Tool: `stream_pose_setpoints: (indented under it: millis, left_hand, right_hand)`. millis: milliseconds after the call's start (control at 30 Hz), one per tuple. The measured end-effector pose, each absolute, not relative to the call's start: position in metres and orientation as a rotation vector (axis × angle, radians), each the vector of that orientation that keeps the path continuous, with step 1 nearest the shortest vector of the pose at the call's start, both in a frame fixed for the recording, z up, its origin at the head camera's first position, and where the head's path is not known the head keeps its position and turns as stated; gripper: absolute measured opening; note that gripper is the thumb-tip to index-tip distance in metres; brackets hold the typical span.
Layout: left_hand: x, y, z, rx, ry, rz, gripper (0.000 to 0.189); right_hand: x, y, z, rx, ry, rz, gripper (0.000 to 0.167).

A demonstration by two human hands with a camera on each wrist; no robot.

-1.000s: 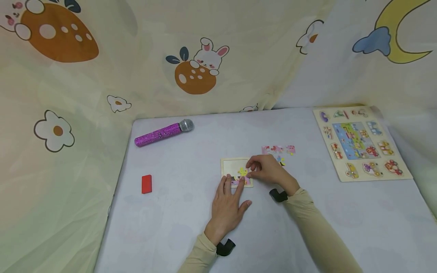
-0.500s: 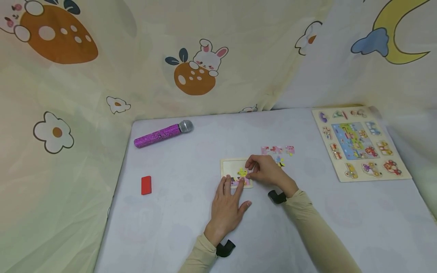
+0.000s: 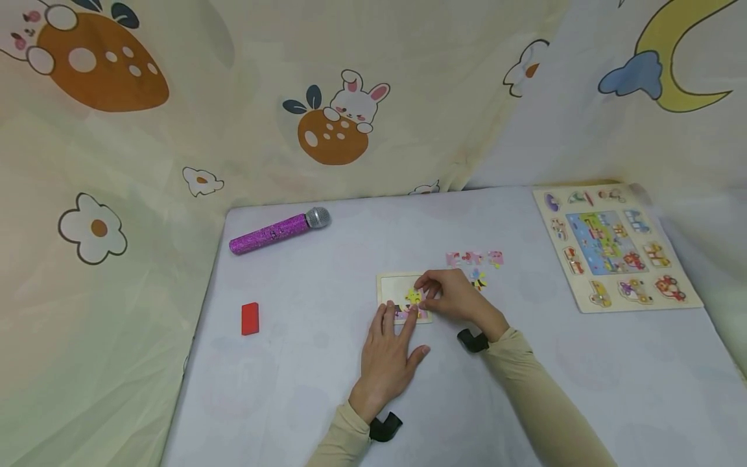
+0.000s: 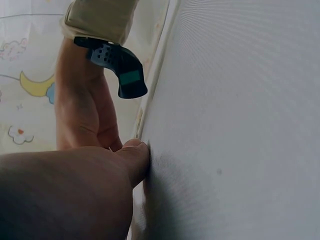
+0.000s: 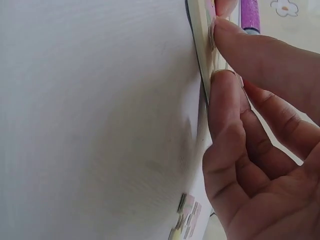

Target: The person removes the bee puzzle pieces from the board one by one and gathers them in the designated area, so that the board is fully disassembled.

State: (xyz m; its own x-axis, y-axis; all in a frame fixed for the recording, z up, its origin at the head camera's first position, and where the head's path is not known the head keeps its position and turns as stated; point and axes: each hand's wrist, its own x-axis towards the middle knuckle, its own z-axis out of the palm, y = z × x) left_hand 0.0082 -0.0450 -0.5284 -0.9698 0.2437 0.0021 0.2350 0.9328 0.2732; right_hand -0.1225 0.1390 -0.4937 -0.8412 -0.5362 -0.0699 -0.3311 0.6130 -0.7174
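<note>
In the head view a small square puzzle tray (image 3: 385, 279) lies on the table, with pink and dark pieces along its near side. A yellow jigsaw piece (image 3: 413, 296) sits above them. My right hand (image 3: 461, 297) pinches this piece between thumb and index finger at the tray's right side. The right wrist view shows the thumb (image 5: 240, 45) low against the tray edge, the other fingers bent. My left hand (image 3: 386, 360) lies palm down, its spread fingertips resting on the near edge of the tray. The left wrist view hides the tray behind the hand (image 4: 75, 185).
Several loose pink puzzle pieces (image 3: 465, 259) and a yellow-and-black piece (image 3: 478, 281) lie beyond my right hand. A larger wooden puzzle board (image 3: 560, 272) is at the far right. A purple microphone (image 3: 271, 235) and a red block (image 3: 249, 318) lie on the left.
My right thumb and index finger have shifted slightly left over the tray. The left hand stays in place.
</note>
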Motion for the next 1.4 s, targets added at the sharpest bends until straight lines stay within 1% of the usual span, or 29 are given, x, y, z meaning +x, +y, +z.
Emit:
stream_pose_setpoints:
  millis: [233,400,633,833,1067,1233,1400]
  left_hand:
    - [0.009,-0.045,-0.529,0.386,3.068,0.409,0.075]
    - [0.009,-0.045,-0.529,0.404,3.076,0.427,0.076]
    - [0.010,-0.045,-0.529,0.409,3.079,0.444,0.076]
    - [0.009,-0.044,-0.529,0.403,3.069,0.450,0.076]
    - [0.008,-0.044,-0.529,0.403,3.066,0.452,0.076]
    - [0.008,-0.044,-0.529,0.397,3.058,0.454,0.076]
    - [0.009,-0.044,-0.529,0.394,3.052,0.465,0.076]
  right_hand:
    - [-0.120,0.142,-0.492,-0.706,2.563,-1.080,0.031]
    - [-0.119,0.153,-0.489,-0.667,2.584,-1.083,0.031]
    - [-0.121,0.188,-0.485,-0.618,2.637,-1.125,0.030]
    - [-0.123,0.225,-0.483,-0.524,2.684,-1.137,0.029]
    - [-0.121,0.268,-0.484,-0.474,2.743,-1.113,0.030]
    - [-0.119,0.288,-0.485,-0.434,2.773,-1.088,0.029]
    - [-0.119,0.298,-0.489,-0.388,2.781,-1.070,0.029]
